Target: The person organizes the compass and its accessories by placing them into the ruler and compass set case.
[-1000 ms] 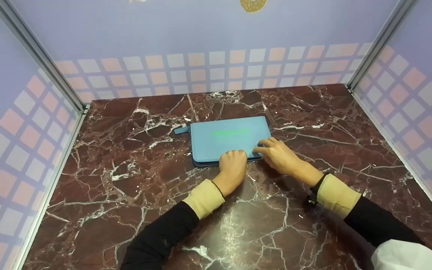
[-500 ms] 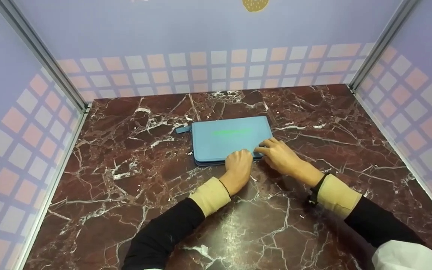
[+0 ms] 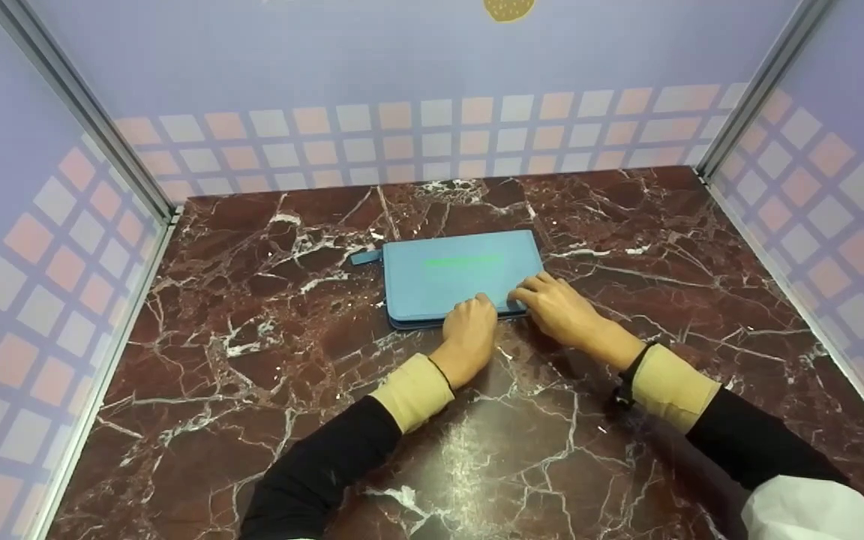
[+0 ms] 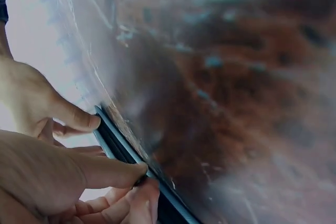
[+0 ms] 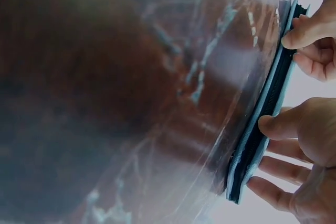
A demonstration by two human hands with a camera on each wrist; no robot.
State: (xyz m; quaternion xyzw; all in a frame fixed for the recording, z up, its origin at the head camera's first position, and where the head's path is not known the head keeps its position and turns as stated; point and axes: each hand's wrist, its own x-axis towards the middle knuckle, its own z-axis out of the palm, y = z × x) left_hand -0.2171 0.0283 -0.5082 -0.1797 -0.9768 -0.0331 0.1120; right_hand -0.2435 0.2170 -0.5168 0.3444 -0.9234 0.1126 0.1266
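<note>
A flat light-blue zip case (image 3: pixel 454 274) with green lettering on its cover lies on the marbled tabletop. At its front edge my left hand (image 3: pixel 469 330), fingers curled, pinches a small dark zipper pull (image 4: pixel 139 181) between thumb and forefinger. My right hand (image 3: pixel 559 311) holds the front right corner. In the right wrist view its thumb (image 5: pixel 273 127) presses the zip edge while the other fingers spread along the far side. The dark zipper (image 5: pixel 270 93) runs between the two blue rims. The case's underside is hidden.
A short blue strap (image 3: pixel 366 258) sticks out from the case's left end. Lilac panels with pink and white squares (image 3: pixel 436 112) enclose the back and both sides of the marbled tabletop (image 3: pixel 252 420). A white rounded thing (image 3: pixel 814 510) shows at the lower right.
My left hand slid a little to the right along the front edge, then came slightly back left. My right hand and the case have stayed nearly in place.
</note>
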